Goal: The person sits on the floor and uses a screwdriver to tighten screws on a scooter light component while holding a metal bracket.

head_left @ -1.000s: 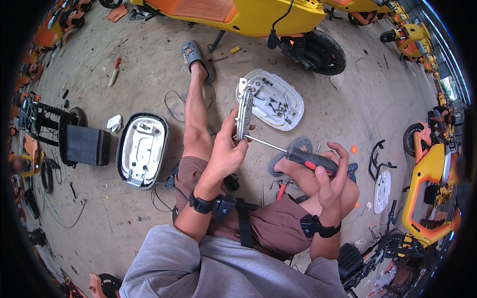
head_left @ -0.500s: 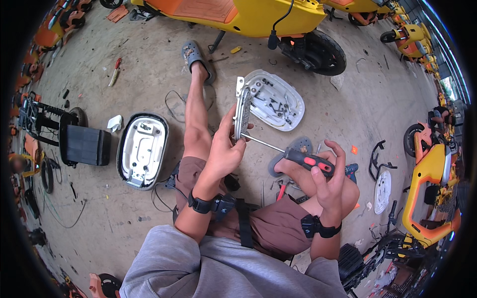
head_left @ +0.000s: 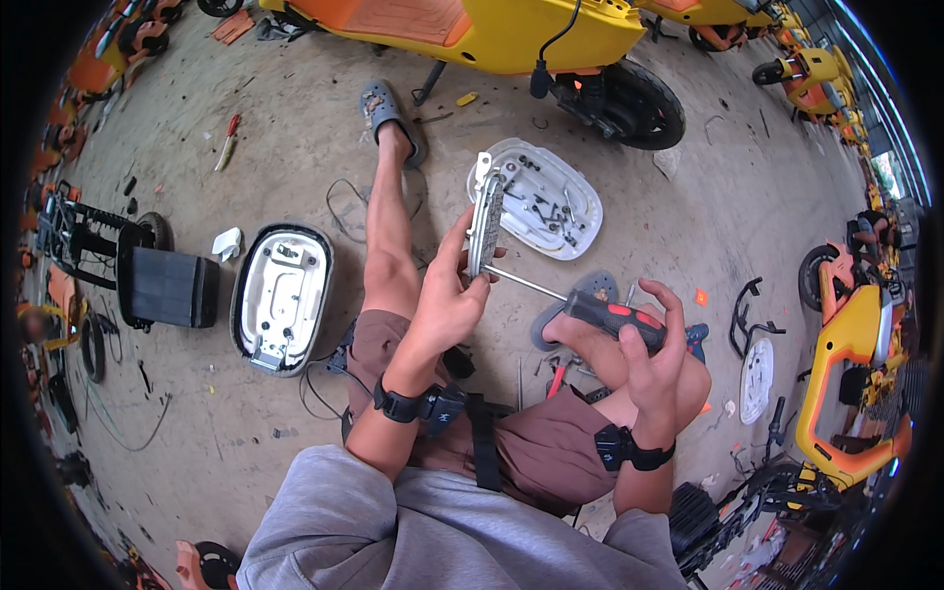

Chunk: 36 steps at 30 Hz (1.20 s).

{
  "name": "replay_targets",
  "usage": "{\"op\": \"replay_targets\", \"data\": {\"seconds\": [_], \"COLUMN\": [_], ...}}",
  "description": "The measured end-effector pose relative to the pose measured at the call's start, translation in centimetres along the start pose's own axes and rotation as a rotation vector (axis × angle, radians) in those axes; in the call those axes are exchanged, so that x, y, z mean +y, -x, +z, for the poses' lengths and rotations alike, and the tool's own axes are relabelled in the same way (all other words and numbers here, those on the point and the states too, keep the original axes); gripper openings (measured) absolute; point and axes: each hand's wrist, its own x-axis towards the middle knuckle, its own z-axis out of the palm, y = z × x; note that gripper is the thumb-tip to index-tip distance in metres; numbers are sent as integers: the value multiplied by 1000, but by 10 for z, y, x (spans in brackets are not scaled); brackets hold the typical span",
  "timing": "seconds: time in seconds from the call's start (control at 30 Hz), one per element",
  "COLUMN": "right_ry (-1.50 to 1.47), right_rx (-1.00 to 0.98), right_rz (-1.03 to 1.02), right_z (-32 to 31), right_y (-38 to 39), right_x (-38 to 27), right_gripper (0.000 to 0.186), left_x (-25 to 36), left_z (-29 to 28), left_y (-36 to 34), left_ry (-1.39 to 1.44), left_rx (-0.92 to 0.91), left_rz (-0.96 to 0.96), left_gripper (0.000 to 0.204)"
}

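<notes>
My left hand (head_left: 450, 292) holds up a narrow metal part (head_left: 485, 226), seen nearly edge-on, with a ribbed or textured face and a white tab at its top. What kind of part it is I cannot make out. My right hand (head_left: 657, 359) is wrapped round the black and red handle of a screwdriver (head_left: 617, 321). Its long shaft points left, and the tip meets the lower end of the metal part. Beyond my hands a white oval tray-like shell (head_left: 587, 228) lies on the floor with several screws and small fittings inside.
A black-rimmed white seat-like shell (head_left: 283, 300) rests on the floor at left, near a black box (head_left: 173, 287). A yellow scooter (head_left: 551, 34) stands ahead. Another yellow frame (head_left: 836, 393) lies right. A red-handled tool (head_left: 230, 141) and loose tools (head_left: 557, 379) are on the floor.
The metal part has shifted slightly to the right and tilted a little at its top. The screwdriver stays against it, its handle moved marginally right.
</notes>
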Motion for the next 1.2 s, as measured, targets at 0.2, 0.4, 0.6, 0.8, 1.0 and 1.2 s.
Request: {"op": "replay_targets", "data": {"seconds": [0.2,0.4,0.6,0.8,1.0,1.2], "right_ry": [-4,-145,-9,-30,35,-124], "right_rx": [42,109,197,189,140,61], "right_rz": [4,145,270,34,-51,75], "right_z": [4,2,-6,10,11,2], "right_y": [1,0,-5,-2,0,1], "right_x": [-3,-3,3,3,7,4], "right_gripper": [39,27,24,34,32,23], "left_x": [4,6,5,7,9,3], "left_z": [4,7,12,7,4,7], "left_y": [1,2,2,2,3,1], "left_ry": [-22,-65,-176,-17,15,-65], "left_rx": [10,12,44,55,66,64], "left_rz": [63,84,165,59,-5,112], "left_gripper": [80,80,79,77,77,80]}}
